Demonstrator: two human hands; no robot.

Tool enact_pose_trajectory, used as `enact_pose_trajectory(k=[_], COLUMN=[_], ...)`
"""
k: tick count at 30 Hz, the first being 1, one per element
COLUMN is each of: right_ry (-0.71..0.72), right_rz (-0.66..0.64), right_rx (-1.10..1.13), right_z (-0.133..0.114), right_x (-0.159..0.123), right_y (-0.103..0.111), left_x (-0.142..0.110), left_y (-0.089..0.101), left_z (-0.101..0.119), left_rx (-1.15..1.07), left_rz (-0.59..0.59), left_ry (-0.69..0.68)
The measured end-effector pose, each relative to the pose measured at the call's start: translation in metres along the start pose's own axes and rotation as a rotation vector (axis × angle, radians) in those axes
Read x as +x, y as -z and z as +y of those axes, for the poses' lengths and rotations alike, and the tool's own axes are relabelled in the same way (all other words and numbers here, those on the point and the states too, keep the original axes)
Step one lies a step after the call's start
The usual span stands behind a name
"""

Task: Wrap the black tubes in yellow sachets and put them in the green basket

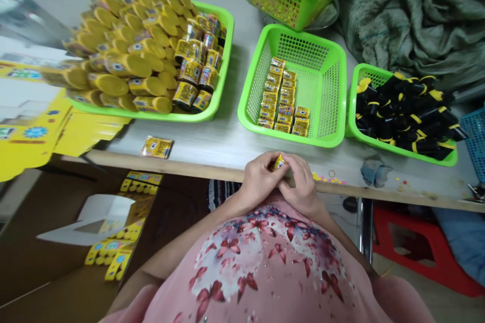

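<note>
At the table's front edge, my left hand (259, 180) and my right hand (302, 185) meet with fingers closed around a small yellow printed packet (279, 162). Most of the packet is hidden by the fingers. Just beyond my hands stands a green basket (329, 140) with rows of similar small yellow wrapped packets (284, 96) in its left part. Another stack of flat yellow printed pieces (156, 147) lies on the table to the left.
A green basket (226, 68) at left is heaped with yellow-lidded jars (132, 63). To the right, a green basket (401, 151) holds black-and-yellow pieces (409, 111). Stacked green baskets (280, 5) stand behind. An open carton (45, 262) with yellow packs sits below left. Tiny colored bits (329, 179) lie near the edge.
</note>
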State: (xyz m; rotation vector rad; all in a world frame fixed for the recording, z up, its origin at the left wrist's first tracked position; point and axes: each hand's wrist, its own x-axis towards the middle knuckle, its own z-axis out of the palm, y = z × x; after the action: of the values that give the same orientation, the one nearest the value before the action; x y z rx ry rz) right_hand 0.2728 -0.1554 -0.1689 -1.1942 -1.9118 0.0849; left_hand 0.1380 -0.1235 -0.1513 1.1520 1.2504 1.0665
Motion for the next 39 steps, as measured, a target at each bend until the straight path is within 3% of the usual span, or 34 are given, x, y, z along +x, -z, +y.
enact_pose_trajectory(k=[3,6,8,15,18,20,22,25,28,31,33,35,37,39], right_ry=[-0.035,-0.059,-0.050,0.254,0.284,0.199,0.004,-0.276,-0.319,-0.310,-0.305,-0.304,-0.246,-0.185], right_rz=[0.033,0.011,-0.079,-0.522,-0.514,-0.440,-0.428,-0.570,-0.643,-0.691,-0.695,-0.666,-0.524,-0.283], right_rx=[-0.019,-0.005,0.027,0.016,0.020,-0.017,-0.140,-0.355,-0.389,-0.375,-0.360,-0.349,-0.334,-0.362], right_z=[0.001,0.000,-0.001,-0.003,0.015,0.039,0.069,0.111,0.135,0.140,0.138,0.132,0.122,0.109], right_x=[-0.002,0.000,0.007,0.046,0.072,0.099,0.132,0.174,0.193,0.194,0.192,0.185,0.172,0.147], right_y=[-0.005,0.001,0.014,0.062,0.069,0.069,0.065,0.048,0.025,0.009,0.010,0.024,0.053,0.092], left_x=[0.002,0.003,0.001,-0.001,-0.003,-0.003,-0.002,0.003,0.006,0.008,0.008,0.007,0.006,0.005], left_y=[0.001,0.009,0.016,0.027,0.036,0.045,0.054,0.062,0.065,0.065,0.066,0.067,0.068,0.069], left_z=[-0.004,-0.001,0.004,0.017,0.018,0.015,0.009,-0.002,-0.008,-0.010,-0.011,-0.011,-0.013,-0.015], left_rx=[-0.060,-0.286,-0.361,-0.221,-0.147,-0.064,0.042,0.129,0.155,0.176,0.179,0.176,0.173,0.180], left_rz=[-0.071,-0.212,-0.253,-0.295,-0.322,-0.259,-0.116,0.042,0.046,0.030,0.025,0.017,0.013,0.018], left_ry=[0.016,0.192,0.278,0.122,0.140,0.130,0.060,-0.048,-0.099,-0.124,-0.116,-0.095,-0.068,-0.050])
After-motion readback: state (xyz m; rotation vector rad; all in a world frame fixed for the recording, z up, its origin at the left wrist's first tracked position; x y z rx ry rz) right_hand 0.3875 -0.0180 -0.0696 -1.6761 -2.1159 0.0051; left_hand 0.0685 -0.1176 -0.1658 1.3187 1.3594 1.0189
